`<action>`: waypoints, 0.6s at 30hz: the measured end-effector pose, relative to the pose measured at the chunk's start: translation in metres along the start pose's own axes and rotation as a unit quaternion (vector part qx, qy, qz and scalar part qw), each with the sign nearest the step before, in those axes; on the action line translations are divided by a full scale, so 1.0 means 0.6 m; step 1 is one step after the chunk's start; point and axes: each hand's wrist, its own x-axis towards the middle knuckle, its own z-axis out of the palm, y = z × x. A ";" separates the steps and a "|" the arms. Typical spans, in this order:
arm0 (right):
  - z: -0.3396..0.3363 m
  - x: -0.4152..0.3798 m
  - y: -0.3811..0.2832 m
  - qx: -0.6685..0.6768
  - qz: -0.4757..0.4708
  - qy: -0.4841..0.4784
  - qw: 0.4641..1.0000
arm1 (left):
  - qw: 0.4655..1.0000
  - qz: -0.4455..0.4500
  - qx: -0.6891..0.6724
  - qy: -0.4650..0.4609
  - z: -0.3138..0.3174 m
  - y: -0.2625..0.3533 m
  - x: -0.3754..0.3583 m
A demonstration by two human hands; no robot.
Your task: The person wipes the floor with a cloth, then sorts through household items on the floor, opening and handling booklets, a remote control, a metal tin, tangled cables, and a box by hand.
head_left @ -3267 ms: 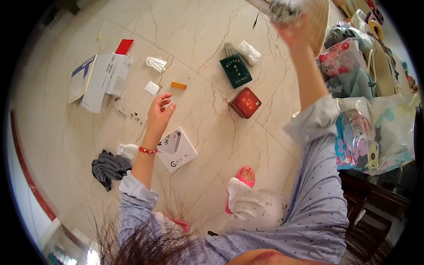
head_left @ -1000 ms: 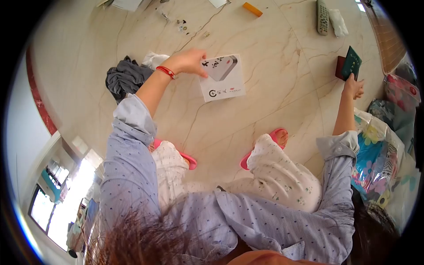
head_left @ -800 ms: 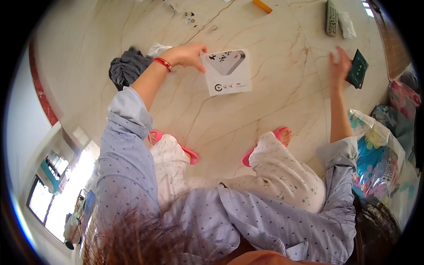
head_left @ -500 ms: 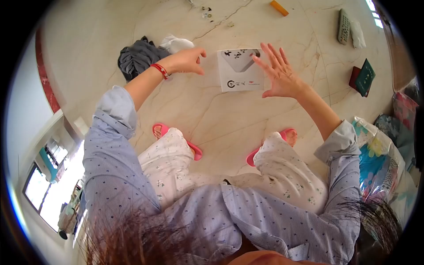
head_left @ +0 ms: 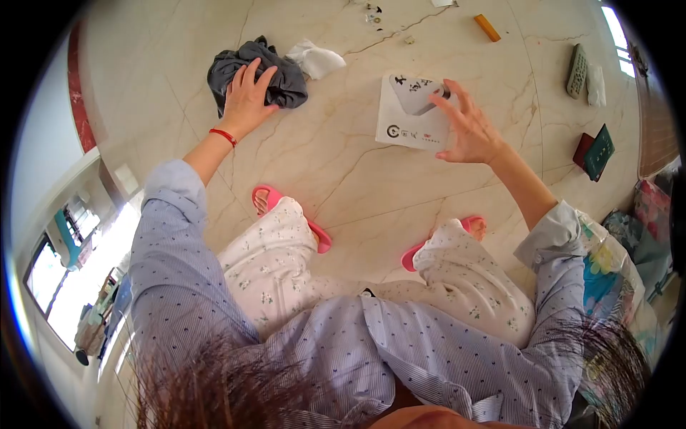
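Note:
My left hand [head_left: 248, 100] rests on a crumpled dark grey cloth [head_left: 289, 80], its fingers spread over the top. A bunched white cloth or tissue [head_left: 316, 60] lies just to the right of it. My right hand [head_left: 471, 129] is at a white box [head_left: 404, 127] with black characters and a grey picture on its face. Its fingers curve over the box's right edge, and the thumb is by the lower right corner. The box lies on the floor, its right side partly hidden by the hand.
On the marble floor to the right are a remote control [head_left: 576, 71], a white packet [head_left: 596, 86] and dark green [head_left: 599, 154] and dark red [head_left: 582, 149] booklets. An orange stick-like object [head_left: 487, 28] lies farther up. Plastic-wrapped bags [head_left: 607, 264] stand at the right. Pink slippers [head_left: 321, 239] are below.
My left hand has moved left onto the grey cloth and spread its fingers. My right hand has closed in around the box's right edge. The whole view has turned slightly.

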 end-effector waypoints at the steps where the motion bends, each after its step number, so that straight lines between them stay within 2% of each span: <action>1: -0.005 0.001 -0.004 -0.002 -0.001 -0.003 1.000 | 1.000 -0.002 -0.002 0.000 0.004 -0.006 0.002; 3: -0.012 0.003 -0.011 0.151 0.019 0.063 0.986 | 1.000 -0.004 -0.009 -0.009 0.002 -0.013 0.012; 4: -0.016 0.003 -0.012 0.149 0.018 0.062 0.987 | 1.000 -0.005 -0.010 -0.007 -0.004 -0.011 0.017; 6: -0.021 0.002 -0.010 0.375 0.093 0.051 0.921 | 1.000 0.005 0.022 -0.012 -0.014 -0.006 0.024; 7: -0.021 0.002 -0.009 0.375 0.092 0.051 0.921 | 1.000 0.004 0.022 -0.011 -0.013 -0.007 0.025; 9: -0.019 -0.001 -0.006 0.562 0.160 0.026 0.811 | 1.000 0.003 0.010 -0.002 -0.004 -0.011 0.026; 13: -0.028 -0.002 -0.006 0.532 0.181 0.053 0.826 | 0.999 0.026 -0.030 0.025 0.004 -0.033 0.033; 15: -0.029 0.000 0.008 0.419 0.110 0.099 0.896 | 0.989 -0.089 -0.114 0.023 -0.006 -0.039 0.035; 16: -0.032 0.002 0.006 0.421 0.107 0.098 0.895 | 0.989 -0.091 -0.111 0.022 -0.017 -0.039 0.032; 18: -0.047 0.005 0.000 0.240 0.056 0.111 0.963 | 0.961 -0.228 -0.159 0.009 -0.038 -0.038 0.026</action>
